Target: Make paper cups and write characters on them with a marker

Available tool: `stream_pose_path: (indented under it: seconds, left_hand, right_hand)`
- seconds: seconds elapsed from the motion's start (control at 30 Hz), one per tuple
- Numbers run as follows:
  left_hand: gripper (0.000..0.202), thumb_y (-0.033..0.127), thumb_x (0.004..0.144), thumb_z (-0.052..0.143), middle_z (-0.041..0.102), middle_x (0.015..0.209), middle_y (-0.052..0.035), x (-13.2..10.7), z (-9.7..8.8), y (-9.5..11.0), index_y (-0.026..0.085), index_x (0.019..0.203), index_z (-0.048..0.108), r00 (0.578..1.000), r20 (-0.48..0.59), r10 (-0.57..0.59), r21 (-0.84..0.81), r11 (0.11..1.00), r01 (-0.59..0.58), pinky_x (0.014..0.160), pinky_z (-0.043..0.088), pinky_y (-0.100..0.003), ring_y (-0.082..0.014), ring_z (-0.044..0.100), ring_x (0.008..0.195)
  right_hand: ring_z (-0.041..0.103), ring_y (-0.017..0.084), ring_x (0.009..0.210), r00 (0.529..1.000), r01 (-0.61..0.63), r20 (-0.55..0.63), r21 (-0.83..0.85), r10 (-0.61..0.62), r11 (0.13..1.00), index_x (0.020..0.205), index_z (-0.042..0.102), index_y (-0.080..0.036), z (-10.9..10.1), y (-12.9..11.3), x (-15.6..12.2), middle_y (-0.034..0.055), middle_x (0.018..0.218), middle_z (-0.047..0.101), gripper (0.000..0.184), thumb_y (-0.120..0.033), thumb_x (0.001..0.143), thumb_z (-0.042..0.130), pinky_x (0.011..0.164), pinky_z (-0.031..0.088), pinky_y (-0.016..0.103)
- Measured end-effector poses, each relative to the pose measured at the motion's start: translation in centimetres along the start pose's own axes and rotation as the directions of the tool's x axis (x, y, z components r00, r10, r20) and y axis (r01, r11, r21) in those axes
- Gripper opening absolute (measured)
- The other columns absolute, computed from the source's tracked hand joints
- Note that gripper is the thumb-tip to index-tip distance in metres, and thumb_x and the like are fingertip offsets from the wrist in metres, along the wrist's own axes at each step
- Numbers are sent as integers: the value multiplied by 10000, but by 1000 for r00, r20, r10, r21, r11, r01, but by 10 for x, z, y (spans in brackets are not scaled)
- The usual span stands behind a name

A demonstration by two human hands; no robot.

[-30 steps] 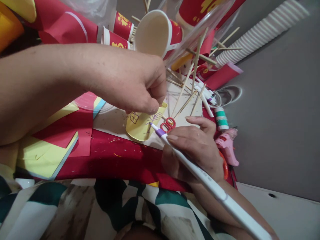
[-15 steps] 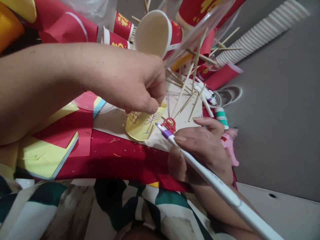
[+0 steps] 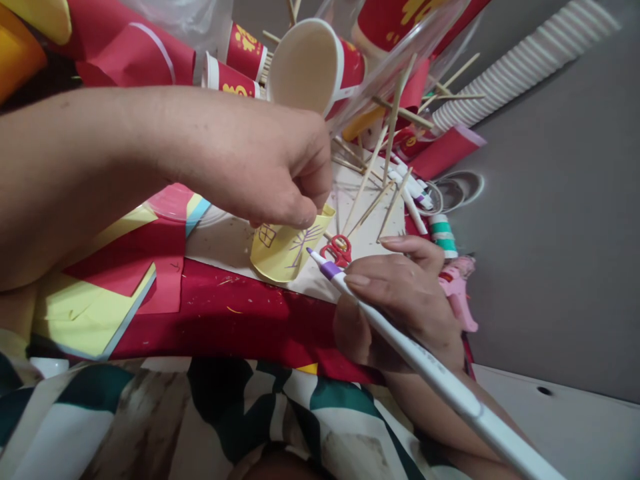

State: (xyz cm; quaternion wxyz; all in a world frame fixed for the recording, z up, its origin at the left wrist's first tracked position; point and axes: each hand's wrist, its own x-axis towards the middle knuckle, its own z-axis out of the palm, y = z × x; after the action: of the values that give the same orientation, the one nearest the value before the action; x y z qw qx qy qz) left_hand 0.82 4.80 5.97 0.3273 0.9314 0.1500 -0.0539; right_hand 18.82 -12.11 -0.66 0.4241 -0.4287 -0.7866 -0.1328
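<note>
My left hand (image 3: 280,167) pinches the top edge of a curved piece of yellow paper (image 3: 283,257). Purple lines on the paper form a window-like grid and a branching, tree-like figure. In my right hand (image 3: 405,300) is a white marker (image 3: 425,367) with a purple band, its tip at the right edge of the paper beside the branching figure. Whether the tip touches the paper, I cannot tell. Just behind the tip lie red scissor handles (image 3: 337,251); the rest of them is hidden. A white board (image 3: 215,243) lies beneath the paper.
Wooden sticks (image 3: 370,180) stand and lie behind my hands, near red paper cups (image 3: 305,70). Colored paper sheets (image 3: 90,307) lie on the left. At right are a pink glue gun (image 3: 457,293), more markers (image 3: 410,190) and a striped paper tube (image 3: 525,63).
The marker and my right hand have shifted slightly left, bringing the tip closer to the tree-like drawing. My left hand and the yellow paper stay nearly still.
</note>
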Motion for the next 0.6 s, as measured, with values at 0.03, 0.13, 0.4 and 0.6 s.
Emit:
stream_pose_path:
  seconds: [0.03,0.13,0.4,0.6]
  left_hand:
    - [397,416,907,406,537,709,21,0,0,0,129,937,679,1000,-1,4,-3,1000,-4,883,522,-344,-263,657,1056]
    - [390,425,902,422,513,669,30,0,0,-1,132,905,681,998,-31,47,-6,999,-47,854,523,-321,-238,671,987]
    - [414,414,912,390,498,618,38,0,0,0,128,917,689,998,-30,60,41,997,-59,808,509,-296,-208,677,907]
    - [402,418,929,397,512,618,40,0,0,0,126,914,674,994,-49,99,62,993,-96,708,484,-219,-147,667,788]
  right_hand:
    - [645,103,570,1000,3,6,-3,-3,1000,904,571,-224,0,0,0,-59,682,677,196,-72,797,633,909,508,394]
    - [666,106,582,999,33,21,-20,-32,999,905,563,-223,2,3,0,-55,689,687,155,-104,825,623,906,508,391]
    - [697,113,606,990,68,125,-36,-63,997,939,550,-203,-5,4,5,-42,714,714,205,-70,814,643,891,502,386]
    - [687,126,603,985,58,166,-30,-52,998,950,538,-232,-9,4,5,-55,734,708,217,-98,814,641,899,510,397]
